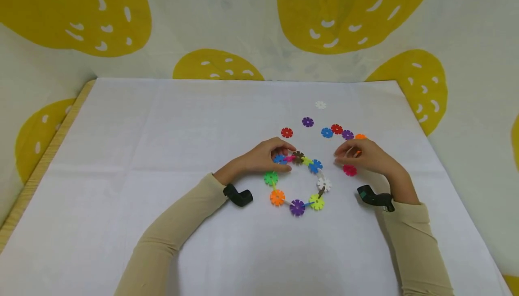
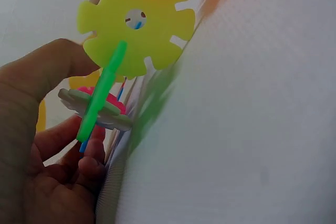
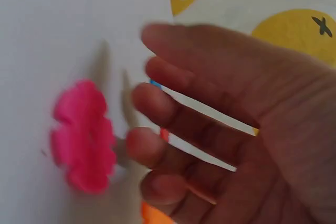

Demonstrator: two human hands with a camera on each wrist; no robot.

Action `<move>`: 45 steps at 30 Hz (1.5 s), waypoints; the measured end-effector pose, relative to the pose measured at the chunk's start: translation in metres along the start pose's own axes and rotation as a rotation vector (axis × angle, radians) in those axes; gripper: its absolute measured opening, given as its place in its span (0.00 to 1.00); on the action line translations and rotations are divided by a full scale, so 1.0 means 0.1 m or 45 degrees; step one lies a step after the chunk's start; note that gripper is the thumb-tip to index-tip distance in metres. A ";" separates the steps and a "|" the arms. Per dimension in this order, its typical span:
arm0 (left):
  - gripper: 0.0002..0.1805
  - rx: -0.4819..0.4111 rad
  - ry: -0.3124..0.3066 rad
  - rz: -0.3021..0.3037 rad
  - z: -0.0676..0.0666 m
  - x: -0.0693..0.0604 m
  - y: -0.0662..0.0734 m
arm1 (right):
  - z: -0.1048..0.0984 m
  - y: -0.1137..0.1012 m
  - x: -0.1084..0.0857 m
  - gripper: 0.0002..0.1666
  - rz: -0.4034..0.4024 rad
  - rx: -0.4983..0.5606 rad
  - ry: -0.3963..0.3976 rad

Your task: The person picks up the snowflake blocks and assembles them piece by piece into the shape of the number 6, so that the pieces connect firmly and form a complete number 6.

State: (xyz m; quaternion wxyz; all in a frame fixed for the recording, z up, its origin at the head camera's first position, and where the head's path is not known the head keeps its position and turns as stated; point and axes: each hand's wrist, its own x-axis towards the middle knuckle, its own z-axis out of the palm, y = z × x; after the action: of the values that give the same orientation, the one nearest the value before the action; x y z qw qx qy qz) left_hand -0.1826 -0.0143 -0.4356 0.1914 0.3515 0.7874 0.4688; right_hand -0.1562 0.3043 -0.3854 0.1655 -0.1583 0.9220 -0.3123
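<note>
Head view, ring: a chain of notched plastic discs (image 1: 297,207) bent into a loop on the white-covered worktop (image 1: 202,125), right of centre; the stretch behind the left thumb is partly hidden.
Ring colours: blue, pink, brown, lime, white, purple, orange and green; several discs show their flowery faces, and slim pieces between them stand edge-on, slotted into the notches.
Left hand (image 1: 265,155): at the loop's upper left, fingers and thumb curving about the blue disc (image 1: 279,159); a gap shows between the tips, and I cannot tell whether the grip pinches.
Right hand (image 1: 366,156): right of the loop and apart from it, grip loosely spread, near a loose pink disc (image 1: 350,170).
Loose discs: red (image 1: 286,132), purple (image 1: 307,122) and white (image 1: 320,105) lie beyond the loop; blue, red, purple and orange ones line up towards the right hand.
Left wrist view, lime disc: broad, round-holed, tilted up, with green and orange pieces slotted in; a greyish-white disc crosses the green one.
Right wrist view, pink disc: blurred, scalloped, just beside the parted fingertips.
Marking: a dark X-shaped mark on a yellow patch (image 3: 294,30).
</note>
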 end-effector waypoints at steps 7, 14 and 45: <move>0.27 0.073 0.006 -0.004 -0.04 -0.01 0.02 | -0.14 0.04 -0.10 0.18 0.037 0.061 -0.184; 0.24 0.024 0.007 0.023 -0.04 -0.02 -0.02 | -0.14 0.07 -0.09 0.18 0.017 0.067 -0.187; 0.22 -0.107 0.057 -0.029 0.06 0.01 0.04 | 0.31 -0.08 0.21 0.11 -0.269 0.368 0.085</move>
State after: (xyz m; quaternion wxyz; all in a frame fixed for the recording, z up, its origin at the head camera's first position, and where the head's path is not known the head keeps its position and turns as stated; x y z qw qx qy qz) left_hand -0.1783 -0.0091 -0.4350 0.1936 0.3236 0.7751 0.5069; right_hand -0.1610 0.2737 -0.4080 0.1222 -0.2183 0.8506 -0.4625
